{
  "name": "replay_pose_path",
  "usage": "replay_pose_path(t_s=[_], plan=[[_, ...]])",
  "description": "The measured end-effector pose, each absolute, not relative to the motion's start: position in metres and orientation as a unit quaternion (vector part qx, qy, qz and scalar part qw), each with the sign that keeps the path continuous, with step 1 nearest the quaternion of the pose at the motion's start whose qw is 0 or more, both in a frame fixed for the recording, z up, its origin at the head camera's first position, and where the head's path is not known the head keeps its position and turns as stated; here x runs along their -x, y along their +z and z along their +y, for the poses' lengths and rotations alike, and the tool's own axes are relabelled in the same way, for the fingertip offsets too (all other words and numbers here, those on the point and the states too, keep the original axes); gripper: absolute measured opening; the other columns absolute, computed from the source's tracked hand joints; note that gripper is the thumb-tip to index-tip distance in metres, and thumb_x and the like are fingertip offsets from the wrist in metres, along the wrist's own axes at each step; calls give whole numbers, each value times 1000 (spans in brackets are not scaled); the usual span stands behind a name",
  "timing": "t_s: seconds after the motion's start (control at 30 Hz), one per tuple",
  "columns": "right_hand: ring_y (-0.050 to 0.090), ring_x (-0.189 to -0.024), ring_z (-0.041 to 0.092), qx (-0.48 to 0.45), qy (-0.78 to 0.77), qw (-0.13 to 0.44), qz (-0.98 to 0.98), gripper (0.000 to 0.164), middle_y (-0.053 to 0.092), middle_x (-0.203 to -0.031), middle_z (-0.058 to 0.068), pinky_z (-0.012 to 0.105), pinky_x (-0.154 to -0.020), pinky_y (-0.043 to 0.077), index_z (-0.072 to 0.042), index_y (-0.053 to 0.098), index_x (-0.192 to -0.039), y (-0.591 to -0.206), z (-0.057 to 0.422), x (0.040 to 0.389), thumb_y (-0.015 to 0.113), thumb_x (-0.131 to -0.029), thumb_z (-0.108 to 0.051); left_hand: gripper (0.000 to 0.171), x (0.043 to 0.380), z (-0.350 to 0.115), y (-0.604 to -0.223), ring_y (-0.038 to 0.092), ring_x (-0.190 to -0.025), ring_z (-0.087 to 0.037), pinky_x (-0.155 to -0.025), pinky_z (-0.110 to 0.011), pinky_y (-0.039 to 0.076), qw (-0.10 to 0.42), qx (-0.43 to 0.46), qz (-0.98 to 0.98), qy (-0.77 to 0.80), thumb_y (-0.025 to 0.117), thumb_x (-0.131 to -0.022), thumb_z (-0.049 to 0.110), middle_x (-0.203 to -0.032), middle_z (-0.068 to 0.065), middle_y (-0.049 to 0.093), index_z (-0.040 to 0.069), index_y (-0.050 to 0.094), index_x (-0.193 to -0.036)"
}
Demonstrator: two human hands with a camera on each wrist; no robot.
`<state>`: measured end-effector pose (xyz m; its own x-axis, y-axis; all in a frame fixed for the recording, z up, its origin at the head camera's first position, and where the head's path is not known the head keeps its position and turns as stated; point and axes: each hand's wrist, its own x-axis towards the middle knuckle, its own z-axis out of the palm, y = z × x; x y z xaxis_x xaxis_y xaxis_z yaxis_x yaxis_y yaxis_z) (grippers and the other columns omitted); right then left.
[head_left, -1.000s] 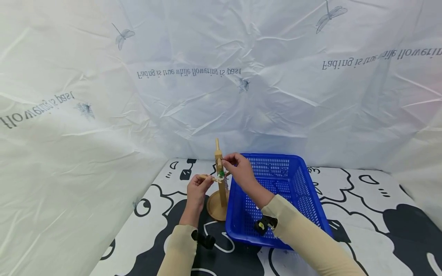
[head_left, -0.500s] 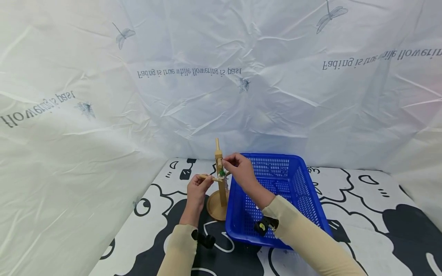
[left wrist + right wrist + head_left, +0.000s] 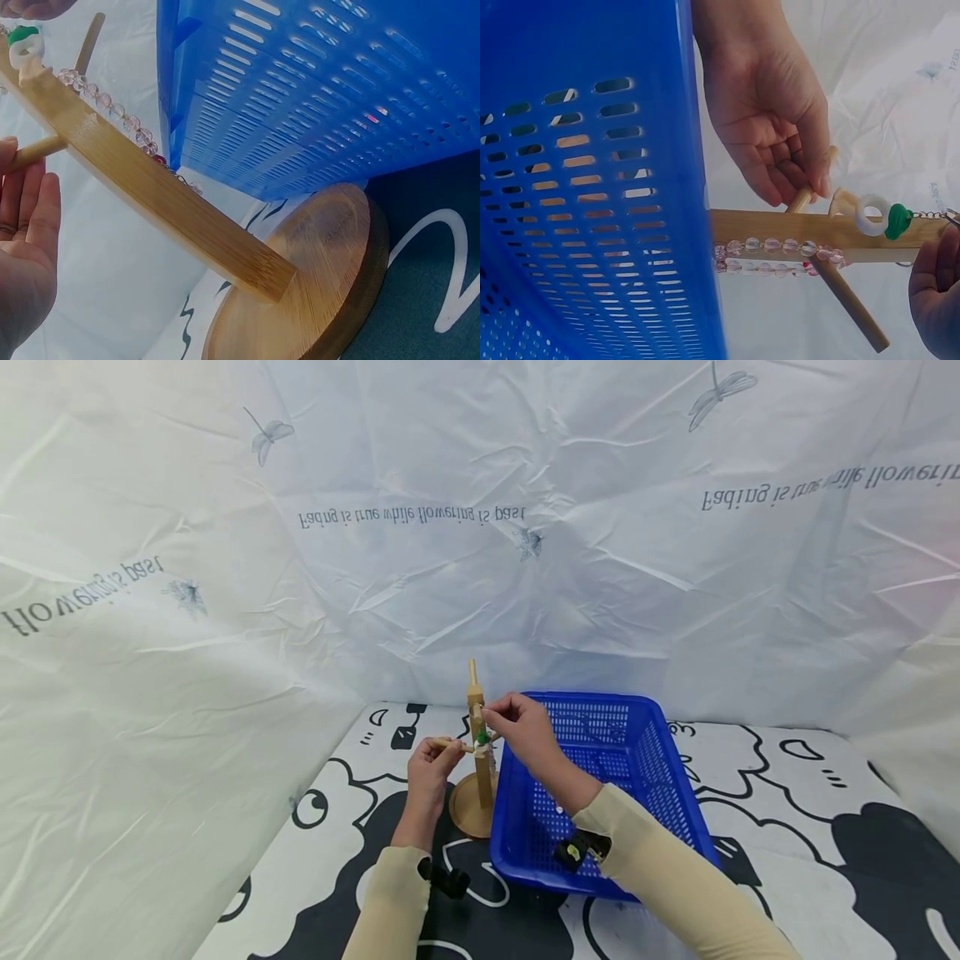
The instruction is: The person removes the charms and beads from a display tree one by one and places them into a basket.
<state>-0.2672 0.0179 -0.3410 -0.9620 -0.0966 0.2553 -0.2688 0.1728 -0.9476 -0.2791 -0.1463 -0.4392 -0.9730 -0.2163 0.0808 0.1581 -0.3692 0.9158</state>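
A wooden jewelry stand [image 3: 484, 783] rises from a round base, just left of the blue basket. My left hand [image 3: 429, 772] pinches a short wooden peg [image 3: 41, 151] on the stand's left side. On the other side, my right hand [image 3: 525, 735] has thumb and fingertips together by the upper part of the post, at the metal ring of a keychain. That keychain's green and white charm [image 3: 898, 221] hangs against the post on a small chain. Pink clear beads [image 3: 780, 246] loop over the peg on the right side.
The blue plastic basket [image 3: 504, 852] stands close against the stand's right side, under my right forearm. White printed sheeting [image 3: 420, 593] closes off the back and sides. A black and white cartoon cloth [image 3: 757, 843] covers the table.
Both hands stay almost where they were. The keychain charm has turned and shifted slightly against the post.
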Motion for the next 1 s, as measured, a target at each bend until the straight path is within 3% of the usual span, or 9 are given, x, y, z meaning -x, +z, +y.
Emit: replay_pose_path(t_s=[0.4,0.73,1.0], plan=[[64,-86,10,-139,624,57,-767,14,72,-107,16,21,-79,54,0,72,-100,-335,25,260,69,-97,-13,10,280,-145,-438,70,-84,-1,-83,-16,62,109,-35,-550,-827,65,-97,0,-88,6,66,9,60,-97],[63,-81,7,-145,631,47,-761,13,72,-101,13,21,-77,56,0,73,-99,-334,28,255,69,-96,-12,12,280,-146,-439,70,-83,-1,-82,-15,62,110,-38,-549,-828,68,-96,2,-88,6,66,10,60,-93],[66,-84,8,-144,645,28,-750,14,72,-104,11,36,-92,62,0,73,-100,-329,30,250,70,-96,-13,15,281,-145,-439,71,-84,-1,-82,-15,62,110,-29,-545,-831,65,-96,-1,-88,7,66,11,59,-91]])
